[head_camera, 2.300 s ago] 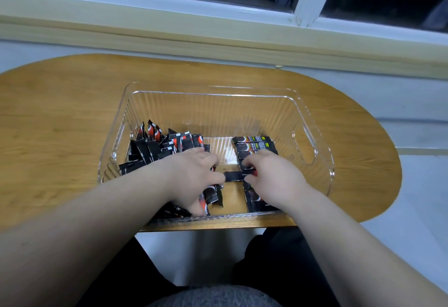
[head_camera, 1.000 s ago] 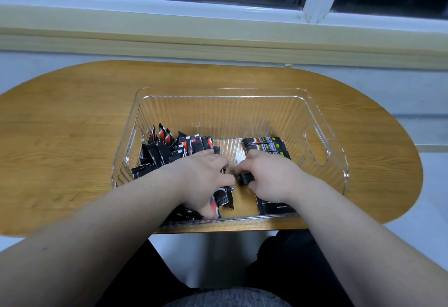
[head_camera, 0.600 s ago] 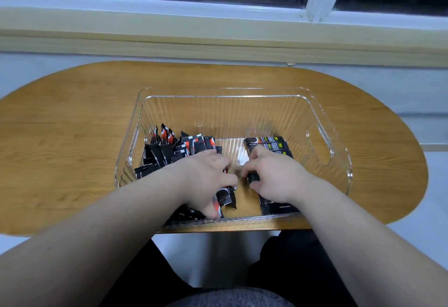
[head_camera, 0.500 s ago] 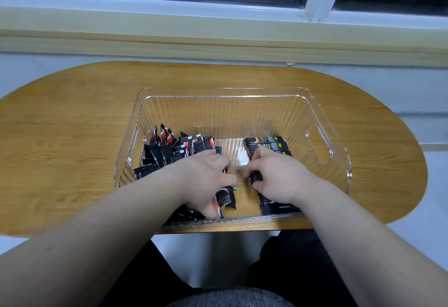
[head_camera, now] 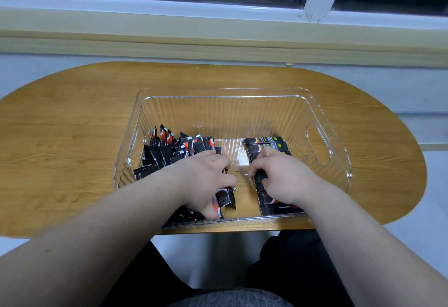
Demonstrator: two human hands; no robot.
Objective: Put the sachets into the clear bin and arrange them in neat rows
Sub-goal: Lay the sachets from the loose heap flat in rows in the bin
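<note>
Both my hands are inside the clear bin (head_camera: 218, 115), which sits on the wooden table (head_camera: 72, 137). My left hand (head_camera: 206, 180) is curled. Its fingers and thumb hold a small bunch of sachets (head_camera: 226, 198) that sticks out under it, toward me. Just past my left hand and out to its left is a messy pile (head_camera: 167, 151) of black and red sachets. Some lie flat and some lean up. My right hand (head_camera: 283, 178) is curled too. Its fingertips pinch 1 black sachet (head_camera: 260, 180) on the side closest to my left hand. Under and past my right hand is a neat row (head_camera: 266, 142) of sachets lying flat, each behind the next. Between my 2 hands I see a bare strip of the bin floor. My hands are near each other but not touching.
</note>
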